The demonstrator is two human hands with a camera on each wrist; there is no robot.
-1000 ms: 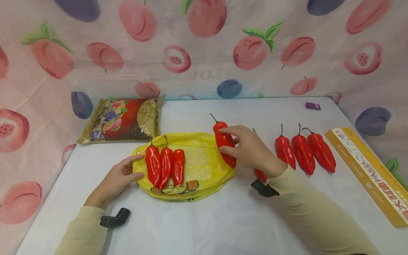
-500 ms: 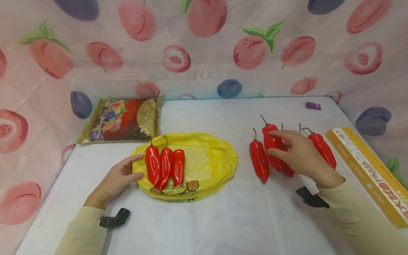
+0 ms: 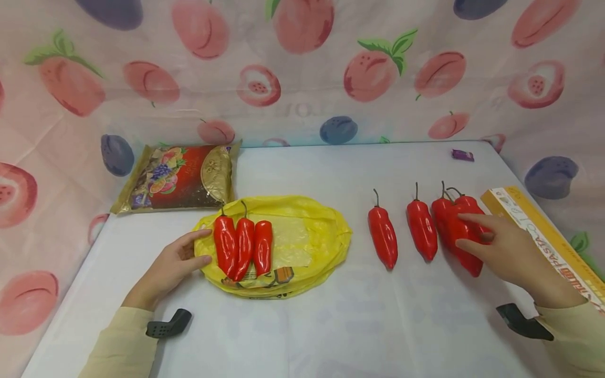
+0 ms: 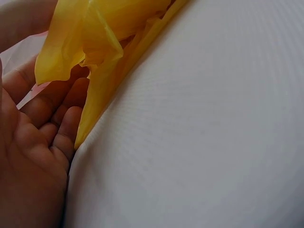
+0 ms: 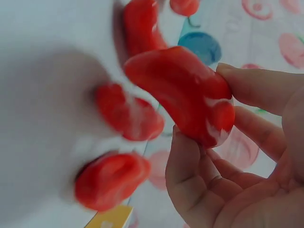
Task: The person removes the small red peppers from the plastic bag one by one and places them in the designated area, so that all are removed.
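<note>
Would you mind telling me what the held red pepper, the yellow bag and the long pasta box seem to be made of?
Held red pepper: smooth, glossy; bright highlights suit moulded plastic or real waxy skin.
Yellow bag: thin plastic film, slightly shiny, judging by its crinkles.
Long pasta box: probably printed cardboard, given its flat faces and straight edges.

Held pepper [image 5: 178,90]: glare-streaked
Lying peppers [image 5: 112,182]: blurred in right-wrist view
Yellow bag [image 4: 102,42]: dim in left-wrist view
Tabletop [image 3: 293,336]: soft shadows

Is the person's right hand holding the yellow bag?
No, the right hand holds a red pepper, well apart from the yellow bag.
</note>
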